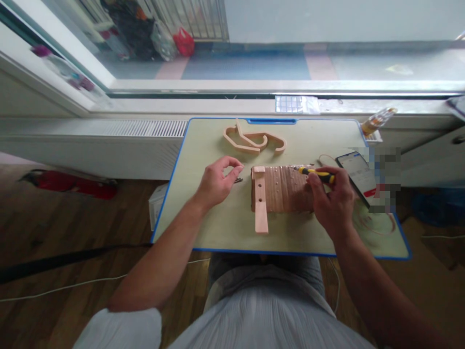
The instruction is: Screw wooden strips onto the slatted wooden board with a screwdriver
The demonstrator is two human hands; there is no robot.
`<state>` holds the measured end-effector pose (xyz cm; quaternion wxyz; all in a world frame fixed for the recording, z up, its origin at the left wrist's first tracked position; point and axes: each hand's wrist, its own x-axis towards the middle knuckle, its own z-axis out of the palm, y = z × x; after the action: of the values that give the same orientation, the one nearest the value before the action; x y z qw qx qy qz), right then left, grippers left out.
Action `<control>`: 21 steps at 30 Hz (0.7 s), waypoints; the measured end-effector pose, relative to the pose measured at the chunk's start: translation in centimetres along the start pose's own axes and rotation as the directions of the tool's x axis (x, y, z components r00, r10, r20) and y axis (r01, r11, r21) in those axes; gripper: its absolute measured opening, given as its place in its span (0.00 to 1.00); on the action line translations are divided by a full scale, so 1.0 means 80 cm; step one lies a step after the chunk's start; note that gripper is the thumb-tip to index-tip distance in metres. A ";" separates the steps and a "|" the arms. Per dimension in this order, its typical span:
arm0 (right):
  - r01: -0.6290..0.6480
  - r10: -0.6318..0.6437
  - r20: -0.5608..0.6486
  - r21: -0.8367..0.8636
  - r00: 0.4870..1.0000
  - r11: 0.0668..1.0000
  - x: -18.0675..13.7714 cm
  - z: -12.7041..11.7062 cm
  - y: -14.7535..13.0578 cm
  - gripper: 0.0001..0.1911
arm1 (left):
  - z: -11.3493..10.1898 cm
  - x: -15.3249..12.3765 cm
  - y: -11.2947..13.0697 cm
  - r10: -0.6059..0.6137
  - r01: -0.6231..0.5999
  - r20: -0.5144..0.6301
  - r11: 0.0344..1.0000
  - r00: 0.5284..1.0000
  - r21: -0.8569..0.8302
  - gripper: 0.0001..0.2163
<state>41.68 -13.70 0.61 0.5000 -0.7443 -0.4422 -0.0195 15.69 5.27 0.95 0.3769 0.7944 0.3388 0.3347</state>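
Note:
My left hand (219,182) is in a pinch left of the block, with something tiny and dark at its fingertips, too small to name. Just beneath those fingers lie a few small dark pieces, perhaps screws (238,180). My right hand (333,198) grips a yellow-and-black screwdriver (321,174), its tip pointing left over the block. The brown, ridged block (286,191) looks wrapped in shiny film and has small pale dots on top. Along its left end lies a light wooden strip (260,220) with two dark holes, its near end jutting past the block.
Curved light wooden pieces (240,144) lie toward the back of the blue-edged table (203,232). A phone (356,174) and a thin cord (385,231) are at the right. A bottle (378,121) stands beyond the back right corner. A radiator (145,145) runs beneath the window.

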 end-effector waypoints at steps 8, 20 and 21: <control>0.050 -0.050 -0.017 0.009 0.999 0.999 -0.006 -0.003 -0.011 0.13 | -0.001 -0.026 0.027 -0.227 0.144 -0.092 0.831 0.969 -0.537 0.12; -0.179 0.154 0.091 0.448 0.984 0.876 -0.037 0.011 -0.054 0.14 | 0.041 -0.074 0.053 -0.153 0.134 -0.001 0.869 0.988 -0.475 0.08; -0.175 0.152 0.089 0.444 0.984 0.879 -0.035 0.013 -0.052 0.15 | 0.044 -0.075 0.053 -0.124 0.111 0.000 0.890 0.992 -0.443 0.07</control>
<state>36.71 -14.24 1.79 0.6468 -0.6434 -0.3831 0.1448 16.41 -2.86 1.08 0.5621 0.6613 0.3067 0.3907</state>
